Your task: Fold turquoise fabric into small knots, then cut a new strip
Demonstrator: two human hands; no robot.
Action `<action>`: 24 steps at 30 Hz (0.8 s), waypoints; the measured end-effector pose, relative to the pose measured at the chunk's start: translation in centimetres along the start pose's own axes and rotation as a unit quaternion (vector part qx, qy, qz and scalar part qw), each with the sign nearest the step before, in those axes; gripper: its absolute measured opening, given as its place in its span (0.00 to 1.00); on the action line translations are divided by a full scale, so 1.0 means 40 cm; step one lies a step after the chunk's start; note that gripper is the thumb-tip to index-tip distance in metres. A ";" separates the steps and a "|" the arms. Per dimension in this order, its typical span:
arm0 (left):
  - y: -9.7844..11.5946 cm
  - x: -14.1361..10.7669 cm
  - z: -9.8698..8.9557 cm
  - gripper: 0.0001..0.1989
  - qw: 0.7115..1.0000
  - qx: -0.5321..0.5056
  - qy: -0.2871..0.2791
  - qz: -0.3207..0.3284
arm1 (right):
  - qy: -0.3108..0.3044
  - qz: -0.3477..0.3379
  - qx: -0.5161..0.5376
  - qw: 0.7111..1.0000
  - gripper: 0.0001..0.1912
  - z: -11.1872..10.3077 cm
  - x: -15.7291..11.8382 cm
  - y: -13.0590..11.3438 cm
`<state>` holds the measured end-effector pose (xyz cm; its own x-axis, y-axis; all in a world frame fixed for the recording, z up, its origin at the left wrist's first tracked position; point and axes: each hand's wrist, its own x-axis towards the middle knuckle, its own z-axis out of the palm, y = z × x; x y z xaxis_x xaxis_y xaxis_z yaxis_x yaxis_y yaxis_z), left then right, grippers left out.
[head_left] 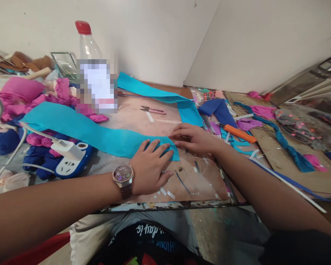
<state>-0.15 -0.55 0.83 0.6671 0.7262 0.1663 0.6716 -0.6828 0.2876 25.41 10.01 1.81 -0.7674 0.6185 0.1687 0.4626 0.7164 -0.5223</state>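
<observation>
The person's L hand (pixel 151 163), fingers spread wide, presses the near turquoise strip (pixel 110 140) on the work board (pixel 205 178), prob. to stop slipping, w/ the R hand (pixel 197 140) narrower at its right end, pinch or not can't tell.

The cloth strip (pixel 99 138) runs across the worktop (pixel 206 180) from the person's left, its near end under the left hand (pixel 151 165), with the right hand (pixel 191 138) at that same end. Over on the left, a fabric heap (pixel 22 90) spreads out, and a power strip (pixel 68 163) sits just before the cloth. Behind it I see a bottle (pixel 89 46), snips (pixel 154 110) and, farther back, a second strip (pixel 146 90). To the right lies a cutter (pixel 239 133), then cardboard (pixel 276 151) with a gathered band (pixel 285 136) across it.
</observation>
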 end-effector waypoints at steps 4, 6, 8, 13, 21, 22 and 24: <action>-0.001 -0.001 -0.001 0.27 1.000 0.001 -0.001 0.001 | 0.003 -0.006 -0.001 1.000 0.15 0.002 -0.001 0.003; 0.000 0.000 -0.002 0.27 1.000 0.000 -0.001 0.001 | 0.007 -0.010 0.004 1.000 0.14 0.004 -0.002 0.003; 0.000 0.001 -0.003 0.27 1.000 0.000 -0.001 0.002 | 0.011 -0.013 0.008 1.000 0.14 0.006 -0.002 0.002; 0.002 0.003 -0.003 0.27 1.000 0.001 0.001 0.003 | 0.017 -0.012 0.018 1.000 0.13 0.009 0.000 -0.008; 0.001 0.002 0.001 0.27 1.000 0.000 0.006 0.003 | 0.023 -0.026 0.028 0.999 0.12 0.019 0.000 -0.014; 0.001 0.001 0.001 0.27 1.000 -0.001 0.005 0.003 | 0.023 -0.030 0.028 0.999 0.12 0.020 0.001 -0.016; 0.002 0.001 -0.001 0.27 1.000 -0.001 0.003 0.003 | 0.026 -0.036 0.027 0.999 0.12 0.022 0.004 -0.021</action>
<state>-0.07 -0.54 0.88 0.6692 0.7224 0.1740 0.6668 -0.6872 0.2883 24.53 9.23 1.54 -0.7731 0.5833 0.2491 0.3816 0.7415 -0.5519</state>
